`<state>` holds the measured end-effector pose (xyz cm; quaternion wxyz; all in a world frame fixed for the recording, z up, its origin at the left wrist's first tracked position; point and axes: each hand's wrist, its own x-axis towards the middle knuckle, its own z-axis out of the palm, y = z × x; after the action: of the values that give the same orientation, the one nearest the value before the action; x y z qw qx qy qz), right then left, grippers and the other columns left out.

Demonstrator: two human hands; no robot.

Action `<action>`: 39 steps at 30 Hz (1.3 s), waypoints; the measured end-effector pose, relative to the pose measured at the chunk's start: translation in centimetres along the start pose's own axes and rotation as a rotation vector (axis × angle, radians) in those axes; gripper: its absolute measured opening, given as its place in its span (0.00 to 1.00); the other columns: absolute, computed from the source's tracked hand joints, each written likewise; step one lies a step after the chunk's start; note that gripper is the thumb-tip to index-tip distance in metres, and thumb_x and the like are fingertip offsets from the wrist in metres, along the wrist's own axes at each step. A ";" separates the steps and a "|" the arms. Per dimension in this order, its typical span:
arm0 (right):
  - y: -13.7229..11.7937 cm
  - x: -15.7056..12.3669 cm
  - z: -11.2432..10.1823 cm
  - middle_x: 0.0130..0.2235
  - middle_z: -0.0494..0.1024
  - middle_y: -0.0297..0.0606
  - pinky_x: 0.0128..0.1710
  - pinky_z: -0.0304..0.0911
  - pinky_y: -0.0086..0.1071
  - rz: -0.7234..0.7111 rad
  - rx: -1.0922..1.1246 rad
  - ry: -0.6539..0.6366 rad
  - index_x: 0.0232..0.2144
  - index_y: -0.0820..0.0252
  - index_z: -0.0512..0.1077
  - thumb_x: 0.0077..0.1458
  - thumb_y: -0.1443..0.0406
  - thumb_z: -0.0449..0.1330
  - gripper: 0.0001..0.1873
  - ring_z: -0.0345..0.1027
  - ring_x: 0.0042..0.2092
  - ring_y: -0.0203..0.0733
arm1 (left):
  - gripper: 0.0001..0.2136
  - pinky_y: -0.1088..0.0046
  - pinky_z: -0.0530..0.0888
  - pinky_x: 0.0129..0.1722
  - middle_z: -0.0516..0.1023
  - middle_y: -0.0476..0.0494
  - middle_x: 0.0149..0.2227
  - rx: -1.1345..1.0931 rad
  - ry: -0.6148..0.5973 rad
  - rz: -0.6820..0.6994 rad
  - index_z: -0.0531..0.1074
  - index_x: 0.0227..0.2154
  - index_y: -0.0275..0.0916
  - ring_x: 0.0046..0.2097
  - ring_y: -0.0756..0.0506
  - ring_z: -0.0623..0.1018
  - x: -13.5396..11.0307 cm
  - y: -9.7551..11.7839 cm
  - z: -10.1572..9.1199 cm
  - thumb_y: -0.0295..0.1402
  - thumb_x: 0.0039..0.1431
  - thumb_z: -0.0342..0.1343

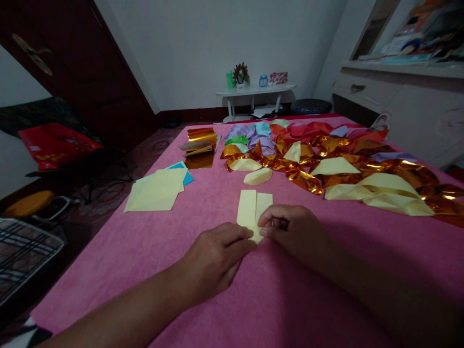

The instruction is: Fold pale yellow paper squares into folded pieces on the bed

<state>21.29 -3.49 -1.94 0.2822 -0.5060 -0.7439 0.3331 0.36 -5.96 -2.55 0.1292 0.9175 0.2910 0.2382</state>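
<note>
A pale yellow folded paper strip [252, 210] lies on the pink cloth [152, 251] in front of me. My left hand [213, 258] pinches its near left corner with fingers closed. My right hand [293, 232] pinches the near right edge, fingers curled and pressed on the paper. The near end of the paper is hidden under both hands.
A stack of flat yellow sheets [157, 191] over a blue one lies to the left. Gold foil sheets [201, 142] sit further back. Several folded gold, yellow, purple and red paper shapes [340, 162] cover the right and far side. A small white table [253, 92] stands by the wall.
</note>
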 end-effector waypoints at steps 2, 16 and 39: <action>-0.1 0.0 0.2 0.21 0.70 0.26 0.25 0.54 0.26 0.058 -0.008 0.032 0.26 0.58 0.71 0.45 0.69 0.61 0.03 0.61 0.24 0.31 | 0.16 0.68 0.74 0.44 0.75 0.40 0.46 -0.005 0.014 0.008 0.69 0.48 0.37 0.45 0.45 0.74 0.0 -0.1 0.1 0.22 0.58 0.48; -0.4 0.0 0.2 0.24 0.72 0.27 0.27 0.54 0.27 0.018 -0.059 0.011 0.28 0.56 0.74 0.46 0.69 0.61 0.04 0.63 0.26 0.32 | 0.19 0.71 0.71 0.46 0.70 0.40 0.49 -0.119 0.072 -0.106 0.65 0.53 0.40 0.48 0.48 0.71 0.6 -0.4 0.0 0.23 0.60 0.48; -0.4 -1.8 0.2 0.29 0.70 0.34 0.33 0.51 0.32 -0.419 -0.227 -0.042 0.29 0.60 0.73 0.51 0.74 0.57 0.07 0.61 0.33 0.37 | 0.04 0.71 0.69 0.42 0.77 0.43 0.37 -0.214 0.067 -0.052 0.73 0.35 0.36 0.40 0.48 0.74 0.3 -1.7 -1.0 0.26 0.58 0.54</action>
<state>21.50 -5.31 -1.85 0.2712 -0.3620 -0.8709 0.1920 -0.76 -4.32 -2.22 0.2227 0.8821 0.2917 0.2952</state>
